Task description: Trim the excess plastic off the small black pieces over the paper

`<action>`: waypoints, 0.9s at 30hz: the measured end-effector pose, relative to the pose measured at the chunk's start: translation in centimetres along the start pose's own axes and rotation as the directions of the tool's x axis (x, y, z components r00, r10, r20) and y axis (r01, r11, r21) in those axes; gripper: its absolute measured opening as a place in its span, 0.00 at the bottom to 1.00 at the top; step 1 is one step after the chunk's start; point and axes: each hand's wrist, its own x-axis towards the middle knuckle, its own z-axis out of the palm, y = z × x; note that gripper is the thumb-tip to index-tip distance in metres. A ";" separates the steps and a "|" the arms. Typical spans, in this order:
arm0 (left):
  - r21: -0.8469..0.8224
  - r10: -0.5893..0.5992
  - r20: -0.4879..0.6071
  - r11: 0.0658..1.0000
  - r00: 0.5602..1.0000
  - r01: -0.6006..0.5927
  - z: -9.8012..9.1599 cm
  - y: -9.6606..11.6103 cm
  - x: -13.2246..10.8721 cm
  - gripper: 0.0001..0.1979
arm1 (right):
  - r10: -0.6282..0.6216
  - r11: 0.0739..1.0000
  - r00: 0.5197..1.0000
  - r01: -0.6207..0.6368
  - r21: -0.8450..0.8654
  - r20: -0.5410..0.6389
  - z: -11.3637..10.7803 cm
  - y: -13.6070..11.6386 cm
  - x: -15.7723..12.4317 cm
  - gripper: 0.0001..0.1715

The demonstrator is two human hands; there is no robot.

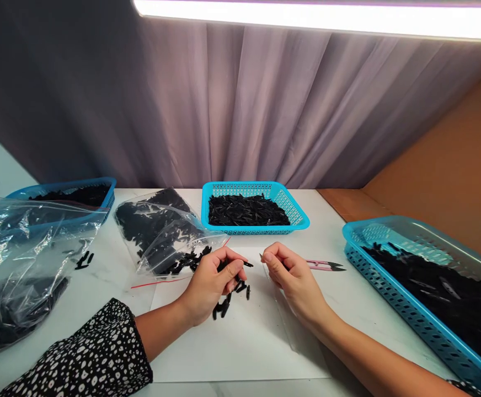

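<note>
Two hands pinch small things near the middle of the frame.
The left hand [218, 278] has its finger and thumb closed on a small black piece [247, 264], just right of the middle of the frame. More black bits [224, 306] lie below it on a white sheet [240, 355]. The right hand [287, 271] is near it, its fingers squeezed on a tiny dark thing [261, 257], too small to name. Pink snips [321, 266] lie just right of that hand on the worktop [373, 320]. A blue basket [300, 219] of black pieces sits above both hands.
</note>
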 end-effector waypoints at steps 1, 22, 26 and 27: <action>-0.002 -0.004 0.000 1.000 1.000 0.004 0.0 0.0 0.0 0.16 | 0.001 1.000 1.000 -0.001 -0.008 -0.028 0.0 0.0 0.1 0.21; -0.041 -0.010 0.014 0.999 1.000 0.010 -0.1 -0.2 0.0 0.19 | -0.022 0.997 1.000 0.022 -0.068 -0.006 0.4 -0.5 -0.4 0.16; -0.020 -0.011 0.037 1.000 0.999 0.012 -0.1 -0.2 -0.1 0.20 | -0.047 0.995 0.999 0.046 -0.087 -0.019 0.4 -0.6 -0.5 0.15; -0.017 -0.011 0.041 1.000 0.999 0.012 -0.1 -0.1 -0.1 0.19 | -0.054 0.995 0.998 0.052 -0.089 -0.022 0.4 -0.6 -0.5 0.15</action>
